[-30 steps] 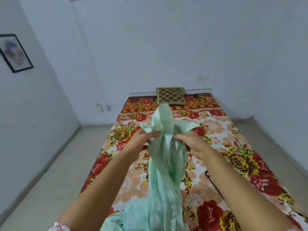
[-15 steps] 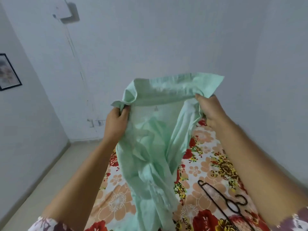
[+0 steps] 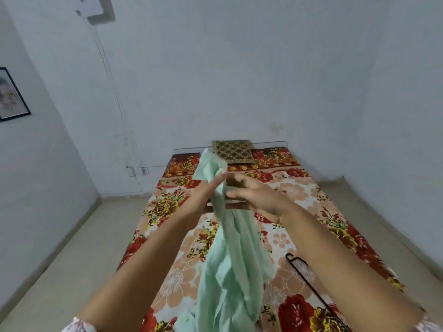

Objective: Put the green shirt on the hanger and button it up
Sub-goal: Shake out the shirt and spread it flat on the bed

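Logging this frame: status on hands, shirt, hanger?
Left hand gripping bunched green shirt near its top; right hand open beside it. Black hanger on floral bedspread, partly under right forearm, unused. Nothing in the way.

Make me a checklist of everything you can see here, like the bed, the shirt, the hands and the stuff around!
Surface: bed with a flowery cover.
Job's things: green shirt bunched, hanging down, not on the hanger; black hanger lies on the bed, partly hidden by the right arm.
Clutter: patterned cushion at the far end.
Hands: left hand grips the shirt; right hand open beside it, contact unclear.
Cables: wire runs down the wall.
Surroundings: framed picture on the left wall.
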